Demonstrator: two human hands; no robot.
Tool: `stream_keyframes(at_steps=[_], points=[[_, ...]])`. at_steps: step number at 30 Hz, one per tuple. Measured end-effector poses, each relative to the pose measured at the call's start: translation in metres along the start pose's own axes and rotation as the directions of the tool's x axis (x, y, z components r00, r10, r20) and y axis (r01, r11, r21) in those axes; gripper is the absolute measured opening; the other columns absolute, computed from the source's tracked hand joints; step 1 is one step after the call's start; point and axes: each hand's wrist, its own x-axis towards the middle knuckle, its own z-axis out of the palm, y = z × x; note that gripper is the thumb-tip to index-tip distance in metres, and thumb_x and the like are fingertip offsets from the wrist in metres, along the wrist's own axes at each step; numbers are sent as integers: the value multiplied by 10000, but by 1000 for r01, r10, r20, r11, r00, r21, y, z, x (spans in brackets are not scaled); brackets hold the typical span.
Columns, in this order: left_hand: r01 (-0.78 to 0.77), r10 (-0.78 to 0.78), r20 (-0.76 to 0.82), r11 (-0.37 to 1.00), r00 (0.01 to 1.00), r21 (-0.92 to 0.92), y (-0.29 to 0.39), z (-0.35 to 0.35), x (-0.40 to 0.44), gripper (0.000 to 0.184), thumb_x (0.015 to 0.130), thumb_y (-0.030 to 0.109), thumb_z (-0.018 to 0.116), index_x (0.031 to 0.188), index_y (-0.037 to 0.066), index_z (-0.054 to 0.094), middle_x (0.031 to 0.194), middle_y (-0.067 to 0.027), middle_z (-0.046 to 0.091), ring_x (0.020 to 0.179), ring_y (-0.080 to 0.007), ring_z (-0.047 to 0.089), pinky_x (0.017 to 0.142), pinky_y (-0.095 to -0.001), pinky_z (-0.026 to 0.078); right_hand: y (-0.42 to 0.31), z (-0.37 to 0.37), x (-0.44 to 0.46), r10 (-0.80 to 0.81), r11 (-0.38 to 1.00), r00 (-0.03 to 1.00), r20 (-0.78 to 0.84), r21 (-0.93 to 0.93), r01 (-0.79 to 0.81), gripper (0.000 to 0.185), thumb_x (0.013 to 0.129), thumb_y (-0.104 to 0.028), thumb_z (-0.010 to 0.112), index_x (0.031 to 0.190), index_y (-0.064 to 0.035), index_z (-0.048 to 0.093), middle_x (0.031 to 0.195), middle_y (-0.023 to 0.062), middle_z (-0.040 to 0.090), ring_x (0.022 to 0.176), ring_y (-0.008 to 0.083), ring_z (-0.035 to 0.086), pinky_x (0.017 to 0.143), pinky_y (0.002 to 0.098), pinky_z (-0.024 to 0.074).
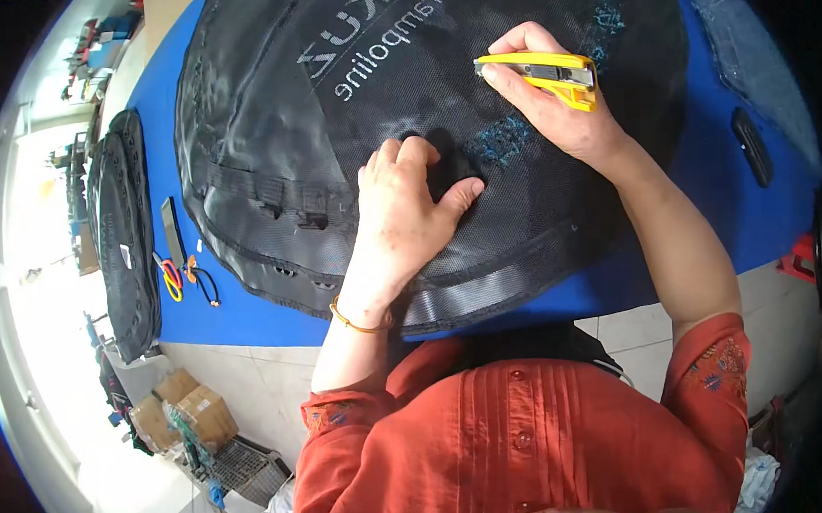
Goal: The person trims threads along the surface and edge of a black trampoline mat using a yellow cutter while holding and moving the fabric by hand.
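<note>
A large round black trampoline mat [483,226] with pale lettering lies across the blue table. My left hand [404,206] rests on its mesh, fingers bent and thumb spread apart, holding nothing that I can see. Above the mat to the right, my right hand [561,112] is closed around a yellow utility knife [545,71] with a black slider. The knife's front end points left; I cannot make out a blade. Clumps of blue and black thread scraps [500,143] lie on the mesh between my hands, and more thread scraps [607,19] lie near the upper right edge.
Folded black pieces [121,242] lie at the table's left end. Nearby are scissors [171,279] with red and yellow handles and a dark flat bar [172,232]. A black oblong object [752,147] sits at the right. Cardboard boxes [202,417] stand on the floor, lower left.
</note>
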Motion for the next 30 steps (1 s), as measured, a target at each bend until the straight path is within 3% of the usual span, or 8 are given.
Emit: stream_keyframes(at_steps=[5,12,17,20,21,25,27,30], points=[[70,-75,-34,991,997,-118,-2,9,2,218,848,205,780,836,29,651,830,-130,608,855,-346,601,806,-459,455,0,0,-4,11,998,1000,16,56,-12,192,992,-226,720,1072,-124,578,919,19,657,868,100,680,758,257,558],[65,-71,-53,992,996,-110,-5,12,2,154,834,148,750,827,28,652,823,-141,600,829,-357,598,791,-463,461,-3,1,-5,-76,997,997,-35,16,76,202,995,-250,708,1079,-113,587,963,39,663,889,139,691,763,275,563],[147,-160,-38,961,986,-233,-2,10,3,170,822,126,758,799,7,638,813,-142,588,822,-342,594,751,-446,484,-25,0,-12,112,981,981,160,140,-135,132,988,-175,689,1038,-90,601,952,25,660,835,118,666,727,271,540],[151,-164,-34,957,986,-247,-5,10,2,165,817,117,763,806,10,638,813,-138,586,818,-330,593,746,-434,484,-29,5,-18,31,991,975,219,124,-59,104,980,-146,683,992,-79,603,926,35,622,840,137,659,742,278,532],[154,-167,-32,956,986,-249,-6,11,2,165,817,117,763,806,10,638,813,-138,586,818,-330,593,746,-434,484,-29,1,-18,-146,986,948,283,-42,164,99,962,-124,690,983,-80,604,974,37,589,870,171,650,776,284,528],[134,-145,-28,961,989,-240,-6,9,3,162,818,113,760,805,16,629,807,-132,578,809,-329,584,747,-438,476,-31,2,-18,17,999,945,326,43,-33,100,938,-102,700,965,-77,607,1037,39,564,899,191,631,805,300,523],[131,-140,-17,961,990,-244,-7,10,4,159,817,108,756,803,18,626,803,-130,574,805,-329,580,744,-440,472,-28,1,-18,-122,984,922,366,-77,161,107,936,-97,702,972,-74,604,1028,46,568,889,192,634,796,298,526],[98,-108,-28,966,994,-238,-10,12,5,157,811,97,749,787,20,614,795,-131,564,797,-332,571,735,-448,462,-27,3,-18,-181,978,930,320,-42,205,111,939,-109,708,972,-71,610,1008,43,578,904,188,644,801,299,529]])
